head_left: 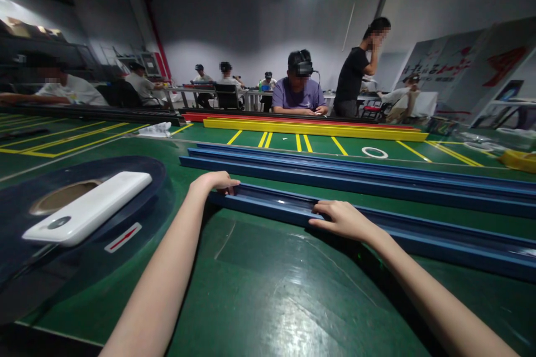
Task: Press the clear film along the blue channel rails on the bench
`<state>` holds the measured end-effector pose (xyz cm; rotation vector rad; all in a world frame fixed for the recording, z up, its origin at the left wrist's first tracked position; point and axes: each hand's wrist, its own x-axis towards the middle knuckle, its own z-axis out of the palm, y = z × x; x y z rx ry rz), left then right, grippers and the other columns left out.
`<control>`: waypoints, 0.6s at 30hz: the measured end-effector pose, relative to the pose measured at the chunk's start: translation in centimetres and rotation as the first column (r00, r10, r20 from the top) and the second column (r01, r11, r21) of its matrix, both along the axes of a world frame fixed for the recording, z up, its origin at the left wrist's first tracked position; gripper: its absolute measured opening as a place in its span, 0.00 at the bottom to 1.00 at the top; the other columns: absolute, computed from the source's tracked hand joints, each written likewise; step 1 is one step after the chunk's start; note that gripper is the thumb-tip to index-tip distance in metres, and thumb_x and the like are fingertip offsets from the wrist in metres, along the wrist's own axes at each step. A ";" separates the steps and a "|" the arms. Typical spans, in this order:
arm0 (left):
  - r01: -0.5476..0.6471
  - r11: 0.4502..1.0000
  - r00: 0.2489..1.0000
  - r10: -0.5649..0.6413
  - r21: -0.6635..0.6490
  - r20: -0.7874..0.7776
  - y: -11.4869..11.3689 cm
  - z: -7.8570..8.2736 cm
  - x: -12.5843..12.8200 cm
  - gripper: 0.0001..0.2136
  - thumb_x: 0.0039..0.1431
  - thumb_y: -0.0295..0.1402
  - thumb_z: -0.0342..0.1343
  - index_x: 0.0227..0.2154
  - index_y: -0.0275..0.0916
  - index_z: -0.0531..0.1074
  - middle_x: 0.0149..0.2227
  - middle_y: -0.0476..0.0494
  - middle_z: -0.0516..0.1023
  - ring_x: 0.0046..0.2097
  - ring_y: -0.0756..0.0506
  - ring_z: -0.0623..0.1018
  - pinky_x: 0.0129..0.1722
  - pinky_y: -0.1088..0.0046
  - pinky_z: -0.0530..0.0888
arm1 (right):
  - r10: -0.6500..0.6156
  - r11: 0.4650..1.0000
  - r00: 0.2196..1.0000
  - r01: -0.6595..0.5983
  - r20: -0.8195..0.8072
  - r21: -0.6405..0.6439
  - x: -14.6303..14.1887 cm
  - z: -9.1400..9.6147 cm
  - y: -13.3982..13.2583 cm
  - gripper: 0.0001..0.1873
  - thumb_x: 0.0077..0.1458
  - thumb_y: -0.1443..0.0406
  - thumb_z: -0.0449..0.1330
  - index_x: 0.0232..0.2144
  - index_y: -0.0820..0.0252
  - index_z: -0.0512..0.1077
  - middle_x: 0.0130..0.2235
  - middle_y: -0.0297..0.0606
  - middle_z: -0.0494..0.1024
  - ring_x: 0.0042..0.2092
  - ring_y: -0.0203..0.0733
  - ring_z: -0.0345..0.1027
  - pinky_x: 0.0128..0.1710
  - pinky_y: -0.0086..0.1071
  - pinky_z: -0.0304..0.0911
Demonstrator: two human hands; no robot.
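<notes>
A long blue channel profile [263, 209] lies on the green table in front of me and runs out of view at the right. My left hand [216, 181] is bent over its left end, with fingers closed on the end and partly hidden. Farther right, my right hand [343, 218] grips the near wall, its thumb outside and its fingers inside the trough. Just beyond and roughly parallel lies more blue channel [293, 172], which neither hand touches.
At left, a white oblong device [98, 203] with a cable rests on a dark disc-shaped thing [138, 178] beside a red-arrow label [123, 237]. Farther back are a yellow profile [310, 129], a white ring [374, 153] and crumpled plastic [154, 130]. A person in purple [297, 92] sits opposite.
</notes>
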<state>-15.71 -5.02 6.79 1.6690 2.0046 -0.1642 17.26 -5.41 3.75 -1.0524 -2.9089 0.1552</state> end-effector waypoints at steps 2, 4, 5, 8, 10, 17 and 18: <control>-0.029 1.000 0.999 0.030 0.007 -0.026 -0.1 0.2 0.1 0.20 0.55 0.43 0.42 0.29 0.35 0.75 0.32 0.41 0.76 0.31 0.48 0.71 0.31 0.76 0.64 | -0.002 0.998 1.000 0.002 0.011 0.062 0.0 -0.2 -0.1 0.22 0.54 0.50 0.43 0.32 0.59 0.68 0.33 0.39 0.72 0.32 0.38 0.65 0.29 0.27 0.51; -0.053 0.998 0.996 0.054 0.020 -0.072 -0.2 0.4 0.2 0.19 0.55 0.43 0.43 0.27 0.35 0.75 0.33 0.41 0.76 0.31 0.47 0.72 0.30 0.76 0.65 | -0.012 0.988 1.000 0.008 0.023 0.152 0.0 -0.5 -0.2 0.23 0.54 0.50 0.43 0.31 0.60 0.68 0.31 0.39 0.72 0.30 0.38 0.65 0.27 0.28 0.50; -0.060 0.998 0.992 0.063 0.027 -0.106 -0.2 0.5 0.3 0.19 0.55 0.43 0.43 0.26 0.35 0.75 0.33 0.41 0.76 0.32 0.47 0.73 0.30 0.76 0.65 | -0.015 0.980 1.000 0.009 0.024 0.200 0.1 -0.6 -0.3 0.23 0.54 0.49 0.43 0.31 0.60 0.68 0.30 0.39 0.72 0.30 0.38 0.65 0.27 0.28 0.49; -0.068 0.997 0.973 0.076 0.046 -0.218 -0.4 1.0 1.1 0.20 0.54 0.44 0.43 0.25 0.35 0.74 0.33 0.39 0.77 0.34 0.44 0.74 0.31 0.74 0.66 | -0.005 0.950 1.000 0.009 -0.011 0.311 0.3 -0.7 -0.5 0.25 0.54 0.49 0.42 0.31 0.61 0.68 0.31 0.40 0.72 0.31 0.38 0.65 0.28 0.28 0.49; -0.045 0.994 0.955 0.072 0.097 -0.288 -0.7 1.4 2.2 0.20 0.54 0.45 0.43 0.28 0.35 0.73 0.35 0.37 0.76 0.36 0.42 0.74 0.32 0.71 0.67 | -0.015 0.933 0.998 0.034 -0.055 0.358 0.7 -0.5 -0.7 0.25 0.55 0.51 0.40 0.32 0.60 0.69 0.30 0.40 0.72 0.32 0.37 0.64 0.28 0.28 0.50; 0.445 0.755 0.865 -0.223 0.482 -0.449 -2.2 0.8 10.9 0.15 0.58 0.40 0.42 0.36 0.37 0.70 0.39 0.38 0.73 0.42 0.41 0.72 0.37 0.67 0.66 | -0.198 0.832 0.959 0.274 -0.203 0.483 4.8 -0.2 -0.7 0.20 0.58 0.58 0.41 0.28 0.58 0.69 0.30 0.38 0.71 0.33 0.35 0.63 0.29 0.27 0.50; 0.510 0.683 0.847 -0.293 0.524 -0.443 -2.4 0.3 12.4 0.15 0.58 0.40 0.43 0.37 0.37 0.70 0.39 0.39 0.72 0.43 0.42 0.71 0.39 0.68 0.66 | -0.229 0.816 0.949 0.307 -0.215 0.489 5.5 -0.3 -0.6 0.19 0.58 0.58 0.41 0.28 0.58 0.69 0.30 0.37 0.71 0.33 0.35 0.62 0.30 0.27 0.51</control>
